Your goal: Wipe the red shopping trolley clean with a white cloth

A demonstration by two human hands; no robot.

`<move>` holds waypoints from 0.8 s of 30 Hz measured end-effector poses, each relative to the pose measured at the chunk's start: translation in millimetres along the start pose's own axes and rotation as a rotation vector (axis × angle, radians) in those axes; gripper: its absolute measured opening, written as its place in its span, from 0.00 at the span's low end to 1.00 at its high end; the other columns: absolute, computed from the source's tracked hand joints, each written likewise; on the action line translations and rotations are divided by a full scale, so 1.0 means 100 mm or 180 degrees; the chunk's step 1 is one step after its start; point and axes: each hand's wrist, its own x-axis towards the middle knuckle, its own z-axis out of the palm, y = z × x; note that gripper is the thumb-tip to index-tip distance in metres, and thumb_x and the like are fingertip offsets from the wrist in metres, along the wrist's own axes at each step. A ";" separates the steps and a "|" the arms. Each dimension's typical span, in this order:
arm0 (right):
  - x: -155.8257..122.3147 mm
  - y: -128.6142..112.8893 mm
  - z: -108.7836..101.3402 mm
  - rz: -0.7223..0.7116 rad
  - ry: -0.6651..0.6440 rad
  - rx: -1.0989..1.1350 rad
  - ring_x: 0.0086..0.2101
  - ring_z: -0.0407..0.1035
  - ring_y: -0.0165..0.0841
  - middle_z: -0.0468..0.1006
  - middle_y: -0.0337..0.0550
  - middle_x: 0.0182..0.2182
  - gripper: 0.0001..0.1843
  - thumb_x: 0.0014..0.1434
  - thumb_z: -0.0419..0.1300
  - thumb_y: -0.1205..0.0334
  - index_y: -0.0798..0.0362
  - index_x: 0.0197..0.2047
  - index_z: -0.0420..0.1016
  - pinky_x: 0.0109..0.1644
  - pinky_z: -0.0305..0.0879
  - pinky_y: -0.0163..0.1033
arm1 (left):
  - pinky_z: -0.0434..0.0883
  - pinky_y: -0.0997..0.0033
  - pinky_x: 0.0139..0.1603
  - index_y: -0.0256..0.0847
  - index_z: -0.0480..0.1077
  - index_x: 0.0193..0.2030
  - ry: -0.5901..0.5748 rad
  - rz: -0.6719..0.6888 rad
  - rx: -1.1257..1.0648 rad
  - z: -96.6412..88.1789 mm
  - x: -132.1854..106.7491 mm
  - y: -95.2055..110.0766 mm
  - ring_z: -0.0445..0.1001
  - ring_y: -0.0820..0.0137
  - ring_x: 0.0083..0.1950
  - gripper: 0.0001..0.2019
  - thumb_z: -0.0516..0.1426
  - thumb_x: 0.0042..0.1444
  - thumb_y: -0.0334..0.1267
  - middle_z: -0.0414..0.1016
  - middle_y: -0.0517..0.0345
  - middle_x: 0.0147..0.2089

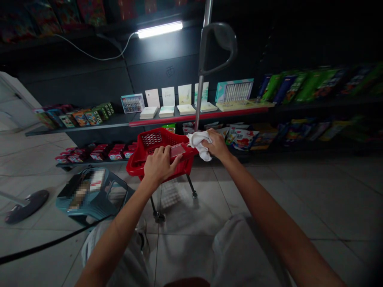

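A small red plastic shopping cart [158, 137] with a perforated basket stands on the floor in front of me. My left hand [161, 162] grips the left part of its handle, fingers over the bar and thumb toward the right. Beside the thumb, a clear-covered panel shows on the red handle [177, 150]. A crumpled white cloth [201, 144] is bunched in my right hand [216, 144], against the right end of the handle. The fingers of that hand are partly hidden by the cloth.
A metal pole [199, 95] with a grey loop rises by the cart's right end. Behind it, a shelf [179, 118] bears books and boxes, with snack bags below. A blue-grey stool [98, 199] stands left, near a black cable [56, 241] and a round pole base [28, 206].
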 end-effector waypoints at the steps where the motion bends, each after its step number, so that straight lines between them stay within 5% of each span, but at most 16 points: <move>1: -0.03 -0.03 0.01 -0.0011 0.0051 0.0035 0.38 0.66 0.41 0.72 0.43 0.31 0.04 0.58 0.57 0.59 0.48 0.32 0.68 0.45 0.64 0.44 | 0.71 0.59 0.46 0.44 0.67 0.64 0.0003 0.0017 -0.0003 0.00 -0.01 -0.06 0.75 0.53 0.58 0.29 0.45 0.71 0.63 0.76 0.44 0.58; 15: -0.23 -0.35 0.06 -0.0057 0.0292 0.0463 0.35 0.69 0.39 0.73 0.41 0.32 0.03 0.58 0.58 0.59 0.49 0.34 0.70 0.42 0.66 0.43 | 0.72 0.59 0.45 0.45 0.70 0.64 -0.0078 0.0343 -0.0214 -0.12 -0.14 -0.61 0.77 0.53 0.61 0.27 0.46 0.72 0.60 0.79 0.47 0.61; 24: -0.44 -0.60 0.00 -0.0525 0.0212 0.0505 0.39 0.72 0.41 0.77 0.44 0.36 0.07 0.58 0.60 0.59 0.48 0.40 0.75 0.46 0.70 0.45 | 0.74 0.58 0.52 0.48 0.74 0.59 -0.0092 0.0517 -0.0610 -0.14 -0.15 -0.92 0.80 0.56 0.58 0.25 0.46 0.72 0.59 0.81 0.54 0.59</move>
